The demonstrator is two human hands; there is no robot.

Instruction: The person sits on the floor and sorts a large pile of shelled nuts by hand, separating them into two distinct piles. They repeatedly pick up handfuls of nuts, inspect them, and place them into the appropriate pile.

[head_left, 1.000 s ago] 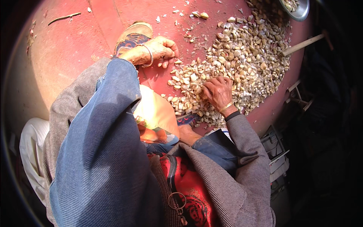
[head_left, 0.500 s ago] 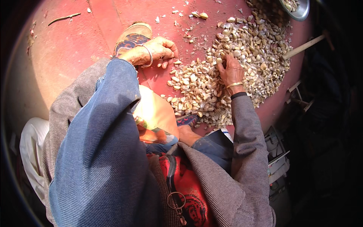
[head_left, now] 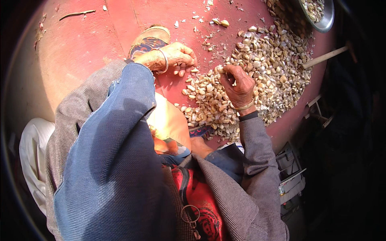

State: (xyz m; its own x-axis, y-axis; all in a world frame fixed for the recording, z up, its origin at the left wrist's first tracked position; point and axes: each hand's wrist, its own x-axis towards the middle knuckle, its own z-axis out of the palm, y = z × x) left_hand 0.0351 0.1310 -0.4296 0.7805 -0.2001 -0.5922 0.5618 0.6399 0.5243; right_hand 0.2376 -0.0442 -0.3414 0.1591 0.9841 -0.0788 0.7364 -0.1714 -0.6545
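Note:
A wide heap of garlic cloves [head_left: 277,76] with papery skins lies on the red floor, in front and to the right. My right hand [head_left: 240,85], with a bangle at the wrist, is above the heap's left part. Its thumb and forefinger pinch a pale garlic clove [head_left: 220,69]. Just past the heap's left edge is my left hand [head_left: 177,58], also with a bangle, near my shoe [head_left: 152,38]. The left fingers are curled inward, and what they hold, if anything, is hidden. Several loose cloves lie below its fingertips.
A metal bowl [head_left: 325,23] with cloves in it stands at the far right. A wooden handle [head_left: 325,57] reaches to the heap's right edge. Loose cloves [head_left: 222,23] and skin bits lie beyond the hands. A thin stick [head_left: 77,14] is at far left.
My right hand has risen from the heap and moved left toward the left hand, now with a clove between its fingertips. My left hand stays curled in about the same place.

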